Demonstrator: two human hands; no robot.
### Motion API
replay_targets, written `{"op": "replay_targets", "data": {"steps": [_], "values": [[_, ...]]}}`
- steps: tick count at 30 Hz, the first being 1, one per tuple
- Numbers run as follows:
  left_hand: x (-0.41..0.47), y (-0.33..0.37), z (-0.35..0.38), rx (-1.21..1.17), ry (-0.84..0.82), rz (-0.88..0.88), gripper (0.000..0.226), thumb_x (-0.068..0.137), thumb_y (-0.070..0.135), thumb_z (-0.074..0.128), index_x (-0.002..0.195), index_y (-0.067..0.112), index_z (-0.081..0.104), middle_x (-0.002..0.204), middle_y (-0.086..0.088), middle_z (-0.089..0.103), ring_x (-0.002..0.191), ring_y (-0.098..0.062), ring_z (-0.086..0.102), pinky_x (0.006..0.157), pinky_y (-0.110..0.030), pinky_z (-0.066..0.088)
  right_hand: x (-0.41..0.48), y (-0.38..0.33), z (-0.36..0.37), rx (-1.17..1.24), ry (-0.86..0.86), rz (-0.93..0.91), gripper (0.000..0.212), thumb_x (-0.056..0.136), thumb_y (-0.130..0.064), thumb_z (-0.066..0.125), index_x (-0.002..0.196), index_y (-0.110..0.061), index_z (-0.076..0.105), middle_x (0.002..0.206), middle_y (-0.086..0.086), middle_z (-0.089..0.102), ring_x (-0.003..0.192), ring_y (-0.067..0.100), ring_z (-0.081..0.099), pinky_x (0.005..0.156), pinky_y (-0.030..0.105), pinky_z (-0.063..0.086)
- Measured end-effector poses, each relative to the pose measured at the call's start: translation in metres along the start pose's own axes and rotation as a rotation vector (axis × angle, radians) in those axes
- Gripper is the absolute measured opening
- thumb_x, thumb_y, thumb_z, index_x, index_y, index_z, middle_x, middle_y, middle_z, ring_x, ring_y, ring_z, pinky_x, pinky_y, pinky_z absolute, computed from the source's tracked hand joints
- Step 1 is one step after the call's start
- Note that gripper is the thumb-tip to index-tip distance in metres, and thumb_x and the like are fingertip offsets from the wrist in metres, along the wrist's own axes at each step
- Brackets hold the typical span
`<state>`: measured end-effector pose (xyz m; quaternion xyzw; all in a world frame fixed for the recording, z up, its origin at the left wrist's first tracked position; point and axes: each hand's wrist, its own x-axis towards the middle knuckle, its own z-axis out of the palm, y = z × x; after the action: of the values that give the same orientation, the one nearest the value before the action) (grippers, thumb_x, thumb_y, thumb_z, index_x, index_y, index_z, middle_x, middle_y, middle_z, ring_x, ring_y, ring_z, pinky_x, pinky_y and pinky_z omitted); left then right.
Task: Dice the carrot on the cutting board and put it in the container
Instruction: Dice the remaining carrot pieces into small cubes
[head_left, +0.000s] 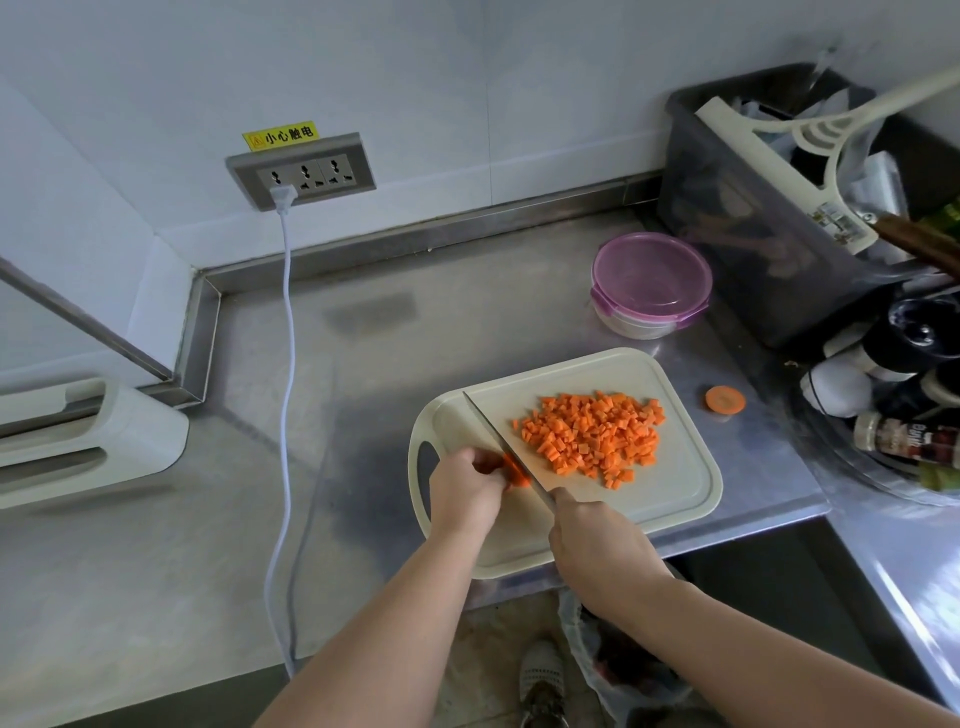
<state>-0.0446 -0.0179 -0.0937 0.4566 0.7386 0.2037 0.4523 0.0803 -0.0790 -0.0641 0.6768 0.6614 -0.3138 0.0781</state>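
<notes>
- Gripping the knife by its handle, the right hand sits at lower centre of the frame, its fingers wrapped tight round the handle.
- The blade slants up and to the left across the board, tip towards the board's upper left corner.
- The left hand lies just left of the blade, fingers curled down over a short stub of carrot, holding it against the board.
- The blade touches the stub's right side.
- The dice lie in a loose orange heap on the middle of the board, just right of the blade.
- The board is cream with a handle hole at its left end, and it rests on the steel tabletop at the front edge.
- The container stands on the tabletop above and right of the board, apart from it, with a purple clip lid on.
- A round slice lies on the tabletop just right of the board, not touching it.
- A socket is on the wall at upper left; a white cable is plugged into it, drops down across the tabletop and goes over the front edge.
- A grey bin stands at upper right, bottles at the right edge, and a white appliance at the left edge.
</notes>
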Motion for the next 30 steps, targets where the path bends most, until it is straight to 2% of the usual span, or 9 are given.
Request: {"op": "replay_targets", "data": {"steps": [2, 5, 9, 15, 21, 26, 28, 30], "values": [[0.000, 0.000, 0.000, -0.002, 0.000, 0.000, 0.010, 0.084, 0.020, 0.069, 0.094, 0.021, 0.069, 0.097, 0.000, 0.071, 0.092, -0.021, 0.066, 0.091, -0.042, 0.052, -0.001, -0.001, -0.001, 0.002, -0.007, 0.000, 0.039, 0.097, -0.009, 0.037, 0.136, -0.014, 0.036, 0.076, -0.003, 0.048, 0.068, 0.016, 0.052, 0.060, 0.028, 0.042], [0.003, -0.001, 0.001, 0.017, 0.004, 0.010, 0.013, 0.085, 0.019, 0.068, 0.098, 0.020, 0.070, 0.100, 0.002, 0.071, 0.095, -0.018, 0.065, 0.092, -0.038, 0.051, -0.001, -0.003, -0.004, 0.023, 0.012, 0.020, 0.030, 0.099, -0.013, 0.034, 0.128, -0.012, 0.042, 0.098, 0.007, 0.060, 0.087, 0.025, 0.061, 0.069, 0.031, 0.046], [0.005, -0.004, 0.001, 0.013, -0.003, 0.016, 0.012, 0.085, 0.015, 0.068, 0.097, 0.018, 0.069, 0.098, 0.001, 0.070, 0.094, -0.017, 0.064, 0.083, -0.027, 0.048, 0.003, -0.003, 0.000, 0.050, -0.042, 0.065, 0.040, 0.097, -0.009, 0.036, 0.135, -0.018, 0.038, 0.098, 0.002, 0.060, 0.086, 0.019, 0.062, 0.075, 0.032, 0.056], [0.004, -0.004, 0.001, 0.015, 0.002, 0.027, 0.012, 0.085, 0.014, 0.066, 0.096, 0.017, 0.069, 0.092, 0.003, 0.067, 0.089, -0.014, 0.063, 0.074, -0.022, 0.043, 0.005, -0.001, 0.001, 0.118, -0.026, 0.095, 0.042, 0.097, -0.011, 0.033, 0.137, -0.021, 0.037, 0.104, 0.002, 0.061, 0.092, 0.020, 0.062, 0.081, 0.037, 0.056], [-0.002, -0.002, 0.000, -0.015, 0.023, 0.031, 0.010, 0.084, 0.015, 0.067, 0.094, 0.017, 0.068, 0.089, 0.006, 0.065, 0.087, -0.011, 0.060, 0.072, -0.019, 0.039, -0.002, 0.001, -0.001, 0.202, 0.051, 0.086, 0.026, 0.101, -0.022, 0.030, 0.118, -0.016, 0.049, 0.096, 0.006, 0.062, 0.086, 0.025, 0.062, 0.081, 0.043, 0.054], [-0.005, 0.000, 0.000, -0.033, 0.013, 0.004, 0.010, 0.081, 0.016, 0.070, 0.083, 0.025, 0.066, 0.090, 0.003, 0.070, 0.089, -0.018, 0.066, 0.083, -0.032, 0.052, -0.009, -0.001, -0.005, 0.202, 0.084, 0.035, 0.029, 0.101, -0.021, 0.031, 0.125, -0.018, 0.047, 0.097, 0.005, 0.063, 0.086, 0.024, 0.062, 0.078, 0.040, 0.054], [-0.006, 0.000, 0.000, -0.034, 0.014, 0.006, 0.010, 0.081, 0.016, 0.070, 0.083, 0.026, 0.066, 0.090, 0.000, 0.071, 0.089, -0.021, 0.067, 0.086, -0.038, 0.053, -0.009, -0.001, -0.003, 0.188, 0.091, 0.032, 0.028, 0.101, -0.021, 0.032, 0.123, -0.017, 0.048, 0.094, 0.004, 0.062, 0.084, 0.023, 0.062, 0.077, 0.040, 0.055], [-0.006, 0.000, 0.000, -0.045, 0.016, 0.017, 0.010, 0.081, 0.015, 0.069, 0.082, 0.024, 0.067, 0.089, -0.002, 0.071, 0.089, -0.023, 0.066, 0.085, -0.037, 0.053, -0.009, -0.002, -0.002, 0.170, 0.085, 0.029, 0.027, 0.101, -0.021, 0.032, 0.122, -0.018, 0.049, 0.092, 0.003, 0.062, 0.083, 0.023, 0.062, 0.076, 0.039, 0.055]]}}
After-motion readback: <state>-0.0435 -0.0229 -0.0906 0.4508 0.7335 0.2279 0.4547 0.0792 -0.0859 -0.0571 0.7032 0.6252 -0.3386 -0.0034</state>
